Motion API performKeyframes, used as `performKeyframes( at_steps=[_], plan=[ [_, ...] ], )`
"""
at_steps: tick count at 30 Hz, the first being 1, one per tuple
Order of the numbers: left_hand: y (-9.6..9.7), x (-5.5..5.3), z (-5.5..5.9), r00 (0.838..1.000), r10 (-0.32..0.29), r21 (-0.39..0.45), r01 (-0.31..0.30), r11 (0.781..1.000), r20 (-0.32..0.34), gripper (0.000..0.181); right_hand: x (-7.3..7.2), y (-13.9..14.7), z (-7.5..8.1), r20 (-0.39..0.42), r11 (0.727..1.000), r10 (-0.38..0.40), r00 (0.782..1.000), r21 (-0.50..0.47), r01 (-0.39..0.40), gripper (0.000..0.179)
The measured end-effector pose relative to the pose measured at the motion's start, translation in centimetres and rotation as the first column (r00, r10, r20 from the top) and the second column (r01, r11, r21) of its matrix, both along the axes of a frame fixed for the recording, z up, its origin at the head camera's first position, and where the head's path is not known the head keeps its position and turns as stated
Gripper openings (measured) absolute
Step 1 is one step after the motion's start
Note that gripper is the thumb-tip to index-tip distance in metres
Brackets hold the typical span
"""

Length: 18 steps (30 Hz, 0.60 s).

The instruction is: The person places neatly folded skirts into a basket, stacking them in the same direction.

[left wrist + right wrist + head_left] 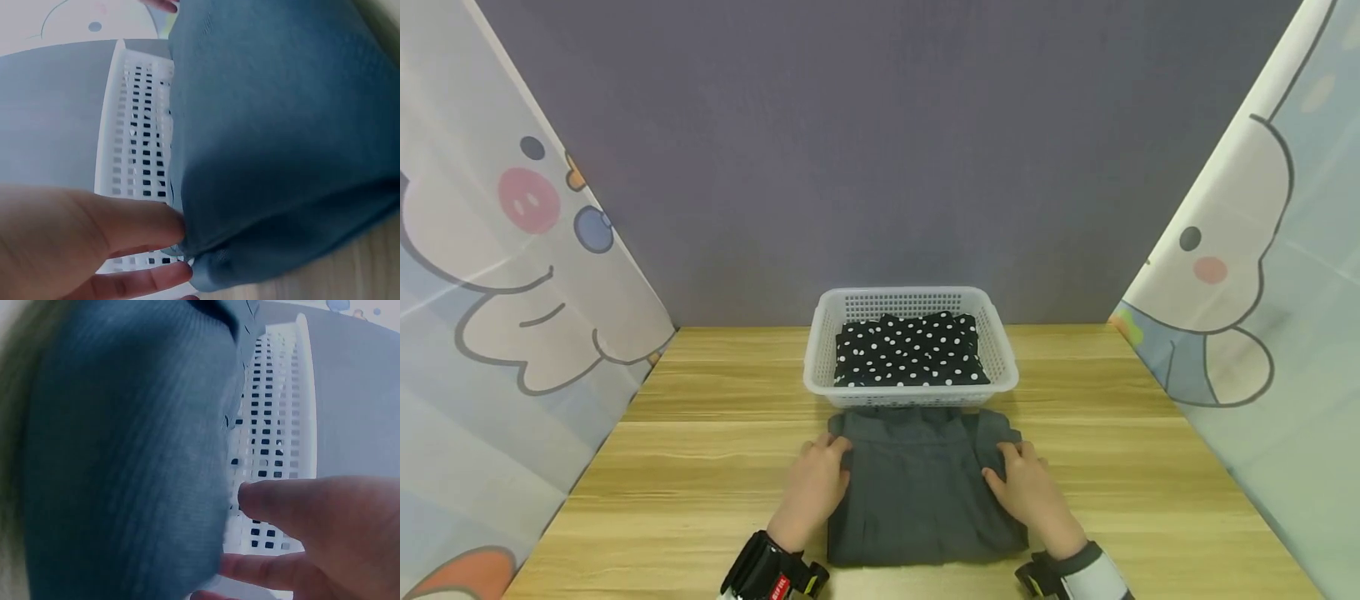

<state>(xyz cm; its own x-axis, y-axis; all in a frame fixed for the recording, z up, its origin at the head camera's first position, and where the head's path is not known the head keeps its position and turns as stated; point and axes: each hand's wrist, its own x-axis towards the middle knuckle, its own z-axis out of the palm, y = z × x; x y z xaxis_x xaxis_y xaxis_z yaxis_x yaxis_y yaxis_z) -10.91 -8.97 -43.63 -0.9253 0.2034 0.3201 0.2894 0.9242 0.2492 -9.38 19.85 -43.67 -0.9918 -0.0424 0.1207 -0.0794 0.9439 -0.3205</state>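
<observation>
A dark grey garment (917, 508) lies folded into a rough rectangle on the wooden table, its upper edge close against a white basket. My left hand (816, 483) is at the garment's left edge, thumb and fingertips on the cloth. In the left wrist view, that thumb and a finger (159, 275) touch the folded corner, a gap between them. Over the right edge, my right hand (1030, 492) has its fingertips on the cloth. Its thumb (269, 495) and fingers are spread apart in the right wrist view, beside the garment.
The white perforated basket (1006, 375) stands at the table's back edge and holds a black cloth with white dots (913, 354). Behind it rises a grey panel (887, 150). Cartoon-printed sheets (512, 333) flank the wooden table (700, 483) on both sides.
</observation>
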Motion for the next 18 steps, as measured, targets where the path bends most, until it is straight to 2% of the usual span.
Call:
performKeyframes(
  at_steps=[7,18],
  plan=[
    [-0.4,0.0,-0.2,0.998,0.036,-0.001,-0.036,0.999,0.053,0.034,-0.1,-0.3,0.0,0.087,1.000,-0.012,0.996,-0.013,0.013,0.050],
    [-0.3,-0.1,-0.2,0.972,0.058,0.012,-0.063,0.998,0.230,0.039,-0.4,-1.2,-0.3,0.097,0.998,-0.024,0.995,-0.054,0.029,0.056]
  ],
)
